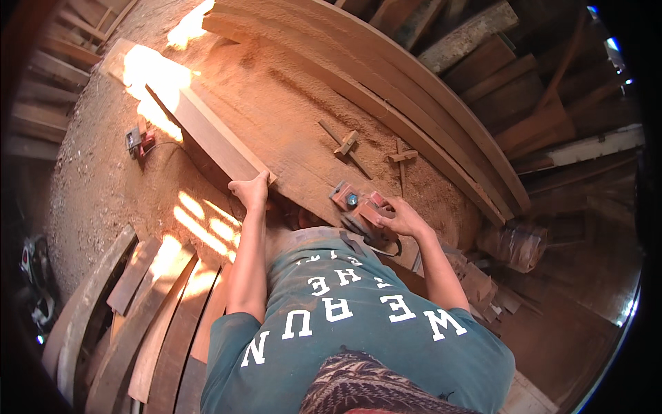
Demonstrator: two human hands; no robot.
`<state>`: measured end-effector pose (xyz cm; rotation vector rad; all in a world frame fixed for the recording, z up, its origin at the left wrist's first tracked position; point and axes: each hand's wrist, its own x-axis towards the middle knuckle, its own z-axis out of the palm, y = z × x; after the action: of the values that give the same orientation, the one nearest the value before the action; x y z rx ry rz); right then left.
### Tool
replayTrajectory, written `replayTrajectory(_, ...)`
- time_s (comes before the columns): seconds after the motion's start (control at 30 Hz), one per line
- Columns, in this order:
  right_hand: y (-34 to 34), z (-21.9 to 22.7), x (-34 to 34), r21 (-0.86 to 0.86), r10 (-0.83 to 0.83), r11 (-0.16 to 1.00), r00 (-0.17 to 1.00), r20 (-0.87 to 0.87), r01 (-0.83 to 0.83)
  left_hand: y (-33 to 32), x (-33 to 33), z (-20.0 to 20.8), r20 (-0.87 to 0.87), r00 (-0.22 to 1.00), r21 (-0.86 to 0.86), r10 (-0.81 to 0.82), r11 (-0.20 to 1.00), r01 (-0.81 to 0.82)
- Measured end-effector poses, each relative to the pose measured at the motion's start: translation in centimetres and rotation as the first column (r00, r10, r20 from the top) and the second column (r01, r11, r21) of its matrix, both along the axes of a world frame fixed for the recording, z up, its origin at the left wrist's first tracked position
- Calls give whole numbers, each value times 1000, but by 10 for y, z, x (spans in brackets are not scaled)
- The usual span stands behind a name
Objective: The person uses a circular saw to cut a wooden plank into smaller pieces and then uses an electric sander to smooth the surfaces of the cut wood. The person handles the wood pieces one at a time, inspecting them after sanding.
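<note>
My left hand is closed round the near end of a long, squared wooden beam, which runs away to the far left into bright sunlight. To the right, my right hand grips a dusty red power tool with a blue knob, which looks like an electric planer. The planer sits at the near edge of the sawdust-covered workbench, close to my waist. Some of its underside and cord are hidden by my shirt and hand. Just beyond it lie two wooden marking gauges, one beside the other.
Long curved planks lie along the far side. Another red power tool rests on the sawdust at left. Several curved boards lean at lower left. Timber offcuts are piled at the far right, and wood scraps lie near my right elbow.
</note>
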<state>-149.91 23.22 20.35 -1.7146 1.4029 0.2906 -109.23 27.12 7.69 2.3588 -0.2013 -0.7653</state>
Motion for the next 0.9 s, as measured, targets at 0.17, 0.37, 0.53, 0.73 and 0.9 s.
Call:
replayTrajectory(0.17,-41,-20,5,-83,-198,976,978,59,203,-51,-21,5,16,1000,160,18,987,-20)
replayTrajectory(0.37,-127,-168,-45,-64,-368,929,929,-49,364,-101,-9,-37,0,996,105,91,990,-90)
replayTrajectory(0.53,-133,-322,-125,-69,-698,715,716,-12,695,-128,-31,9,-5,1000,135,13,991,-12)
replayTrajectory(0.73,-157,-359,-122,80,-845,519,525,-99,851,-120,-25,4,70,997,204,27,978,-41)
replayTrajectory(0.9,-164,-315,-102,-182,-812,583,574,-106,792,-112,-22,-4,35,999,220,19,975,-26)
